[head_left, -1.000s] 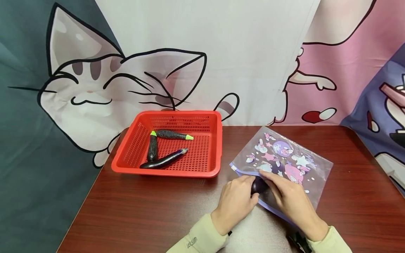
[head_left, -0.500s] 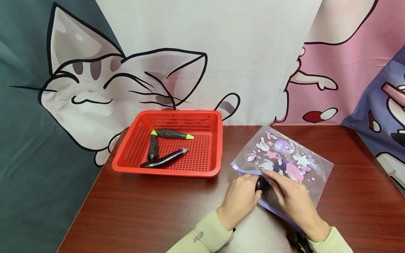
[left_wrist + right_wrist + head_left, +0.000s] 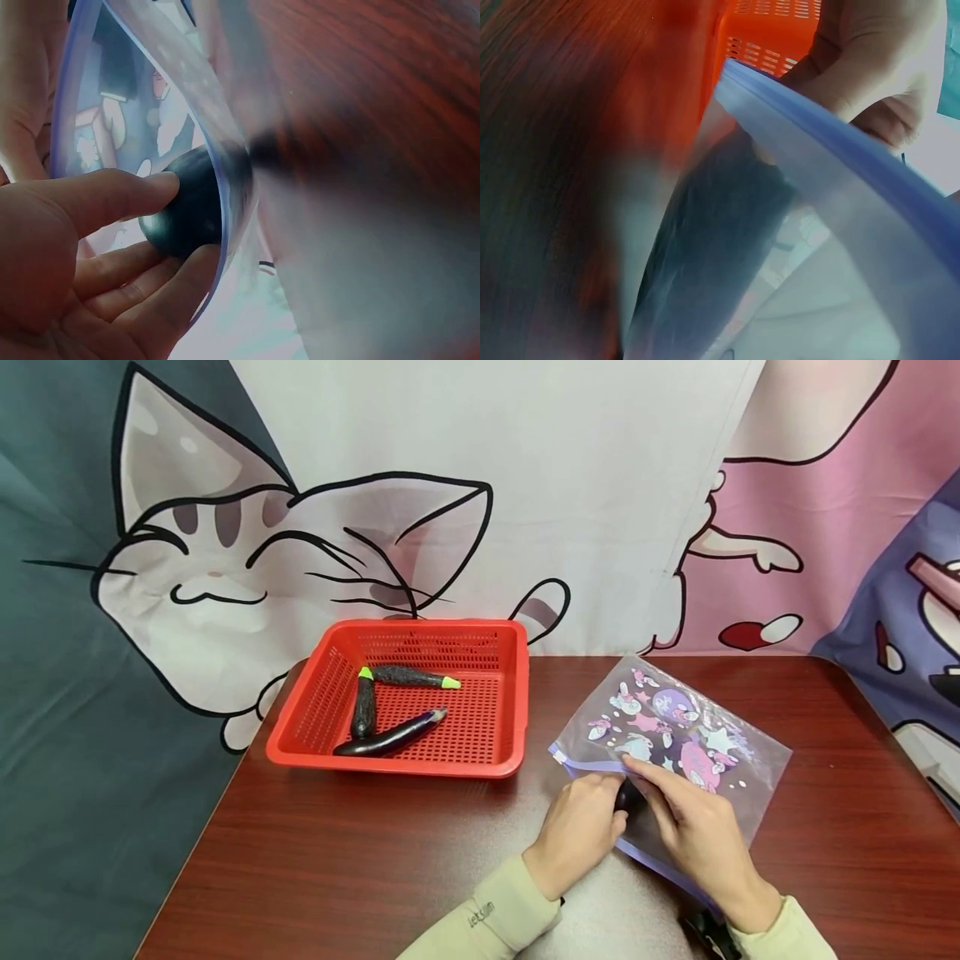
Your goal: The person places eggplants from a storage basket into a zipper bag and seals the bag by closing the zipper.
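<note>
My left hand holds a dark glossy eggplant at the mouth of a clear zip bag printed with bunnies and stars. In the left wrist view, the thumb and fingers curl round the eggplant's rounded end, just inside the purple zip edge. Its long body shows through the plastic in the right wrist view. My right hand pinches the upper lip of the bag and keeps the mouth parted; some of its fingers are hidden.
A red perforated basket stands left of the bag. Inside lie another eggplant and two dark zucchini-like vegetables, one upright in view and one crosswise. Everything sits on a brown wooden table before a cartoon cloth backdrop.
My left hand has moved slightly right, pushing the eggplant deeper into the bag. My right hand has stayed nearly in place on the bag's lip.
</note>
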{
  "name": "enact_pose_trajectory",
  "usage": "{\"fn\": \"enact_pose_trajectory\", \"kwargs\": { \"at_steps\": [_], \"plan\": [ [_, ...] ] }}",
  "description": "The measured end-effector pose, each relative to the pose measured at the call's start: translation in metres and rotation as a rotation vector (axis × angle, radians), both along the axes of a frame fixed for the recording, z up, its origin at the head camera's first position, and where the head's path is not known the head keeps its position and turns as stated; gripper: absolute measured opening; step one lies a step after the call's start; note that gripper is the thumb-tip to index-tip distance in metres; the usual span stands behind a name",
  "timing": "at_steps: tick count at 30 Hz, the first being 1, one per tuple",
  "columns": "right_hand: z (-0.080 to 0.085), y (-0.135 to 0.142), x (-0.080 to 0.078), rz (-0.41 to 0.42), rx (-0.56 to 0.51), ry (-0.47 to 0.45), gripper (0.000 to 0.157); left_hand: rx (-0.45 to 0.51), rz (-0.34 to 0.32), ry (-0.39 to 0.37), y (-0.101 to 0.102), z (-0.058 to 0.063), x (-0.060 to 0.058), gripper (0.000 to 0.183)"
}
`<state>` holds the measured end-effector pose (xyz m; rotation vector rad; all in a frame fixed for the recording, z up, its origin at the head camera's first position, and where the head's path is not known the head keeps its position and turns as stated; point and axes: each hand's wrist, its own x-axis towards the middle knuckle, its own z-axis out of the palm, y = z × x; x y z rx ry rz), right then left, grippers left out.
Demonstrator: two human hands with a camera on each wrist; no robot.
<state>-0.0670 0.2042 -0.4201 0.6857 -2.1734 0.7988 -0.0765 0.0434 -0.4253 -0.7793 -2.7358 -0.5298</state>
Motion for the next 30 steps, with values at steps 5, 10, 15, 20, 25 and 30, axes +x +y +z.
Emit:
{"fn": "enact_pose_trajectory", "kwargs": {
  "at_steps": [5, 10, 15, 20, 25, 30],
  "plan": [
    [0.0010, -0.0004, 0.0002, -0.004, 0.008, 0.002, 0.041, 0.003, -0.001, -0.011, 0.0026, -0.0024, -0.0020, 0.025],
    [0.0014, -0.0005, 0.0002, -0.006, 0.012, 0.005, 0.041, -0.032, -0.010, -0.010, 0.0064, -0.0064, -0.0038, 0.024],
    [0.0011, -0.0007, -0.0001, -0.008, 0.007, 0.009, 0.041, -0.053, -0.016, -0.003, 0.0091, -0.0061, -0.0042, 0.023],
    [0.0004, -0.0006, -0.0005, -0.006, 0.001, 0.012, 0.040, -0.061, -0.035, 0.022, 0.0087, -0.0068, -0.0048, 0.017],
    [-0.0004, -0.0004, -0.0007, -0.004, -0.004, 0.015, 0.040, -0.079, -0.061, 0.053, 0.0057, -0.0058, -0.0043, 0.017],
    [-0.0005, -0.0002, -0.0011, -0.006, -0.008, 0.016, 0.040, -0.074, -0.088, 0.039, 0.0008, -0.0006, -0.0023, 0.026]
  ]
}}
